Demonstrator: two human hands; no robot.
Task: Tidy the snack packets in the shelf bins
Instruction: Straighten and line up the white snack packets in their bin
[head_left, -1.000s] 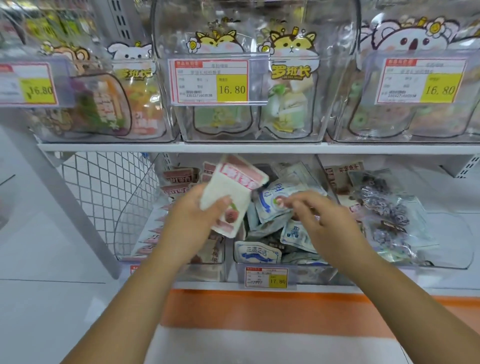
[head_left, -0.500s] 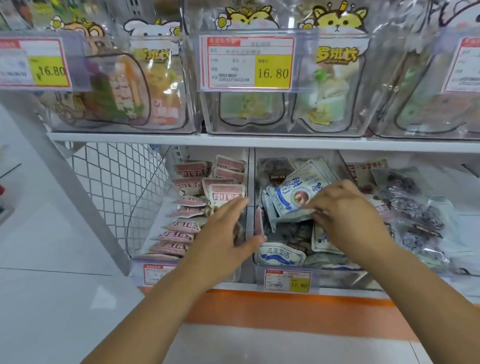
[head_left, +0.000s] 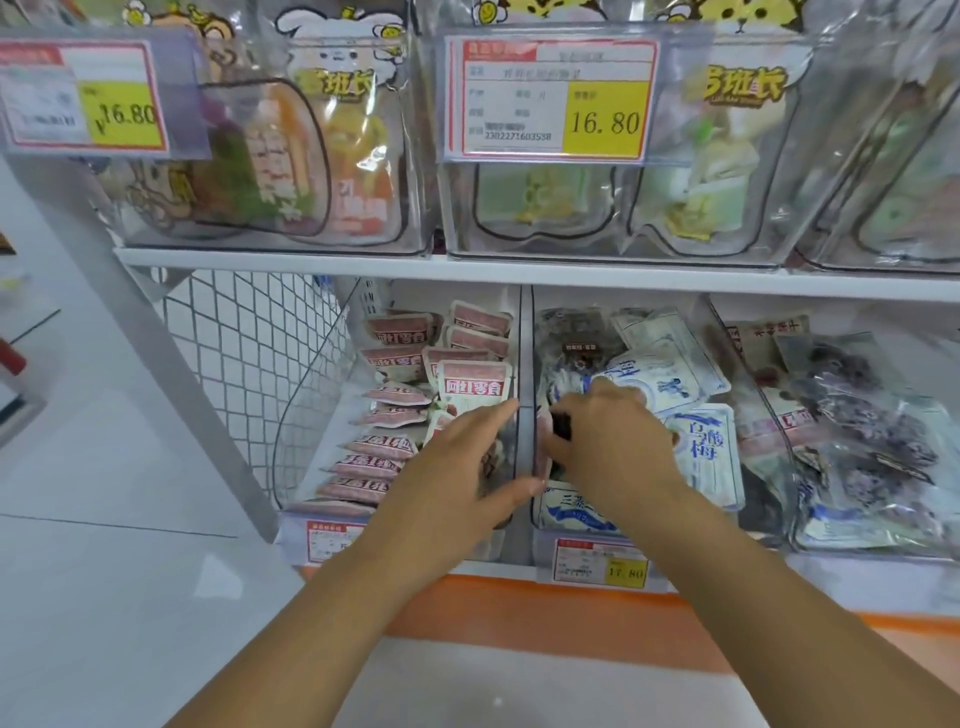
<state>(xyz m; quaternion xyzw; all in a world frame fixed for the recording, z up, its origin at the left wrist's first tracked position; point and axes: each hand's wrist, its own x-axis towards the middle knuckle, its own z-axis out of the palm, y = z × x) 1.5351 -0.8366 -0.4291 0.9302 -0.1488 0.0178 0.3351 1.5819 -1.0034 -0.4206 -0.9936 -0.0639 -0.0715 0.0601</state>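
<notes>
On the lower shelf, the clear left bin (head_left: 311, 415) holds rows of pink-and-white snack packets (head_left: 400, 332). One of these packets (head_left: 474, 385) stands upright at the front. My left hand (head_left: 462, 473) hovers over this bin with fingers straight, its fingertips just below that upright packet, holding nothing. The middle bin (head_left: 525, 358) holds a loose pile of blue-and-white packets (head_left: 701, 447) over dark ones. My right hand (head_left: 608, 441) reaches into its left side with fingers curled, pinching what looks like a pink packet (head_left: 542, 452) against the bin wall.
A third bin on the right holds dark plum packets (head_left: 857, 441). Clear bins with cartoon pouches (head_left: 332, 156) and price tags (head_left: 550, 98) fill the upper shelf, which overhangs the lower bins. A wire mesh panel (head_left: 249, 353) closes the shelf's left end. White floor lies to the left.
My left hand has let go of the pink-and-white packet, which now stands in the left bin. My right hand released the blue-and-white packet and moved left to the bin wall.
</notes>
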